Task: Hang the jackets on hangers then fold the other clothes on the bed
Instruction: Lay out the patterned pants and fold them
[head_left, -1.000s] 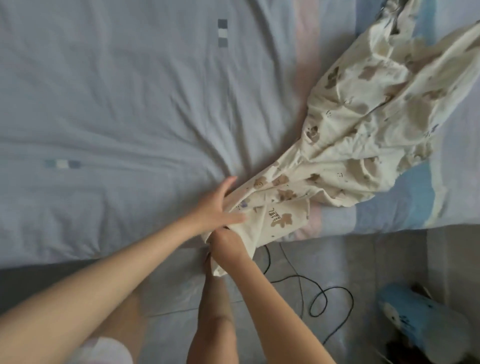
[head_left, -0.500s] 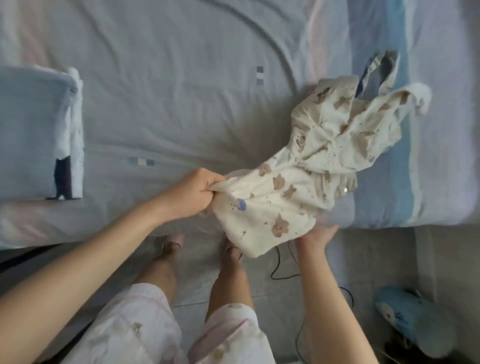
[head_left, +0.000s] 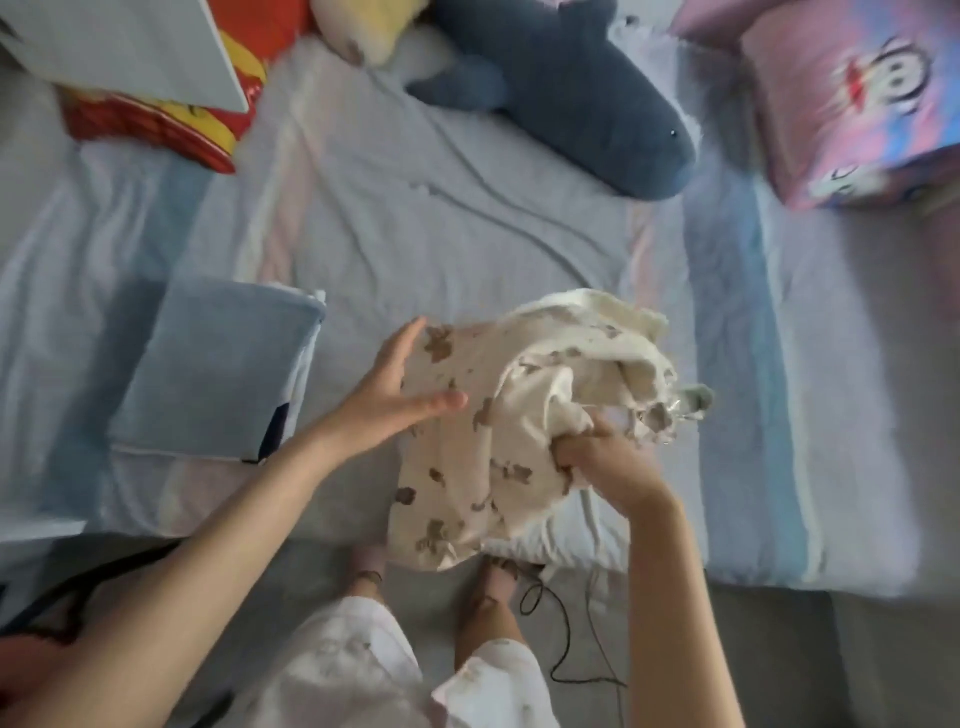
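Note:
A cream garment with brown bear prints (head_left: 467, 457) lies bunched on the near edge of the bed (head_left: 415, 223), its lower part hanging over the side. My left hand (head_left: 400, 384) rests flat on the garment's left side with straight fingers. My right hand (head_left: 602, 462) grips a bunched fold of the garment at its right side, fingers curled into the cloth. A folded light blue piece of clothing (head_left: 208, 374) lies on the bed to the left of my left hand.
A blue plush shark (head_left: 582, 104) lies at the back of the bed, a pink cushion (head_left: 852, 93) at the back right, a red and yellow pillow (head_left: 171, 124) at the back left. A black cable (head_left: 566, 639) lies on the floor by my feet.
The garment has been pulled left and gathered in front of me. My left hand let go of its edge and now lies flat on it. My right hand moved up and gripped the cloth.

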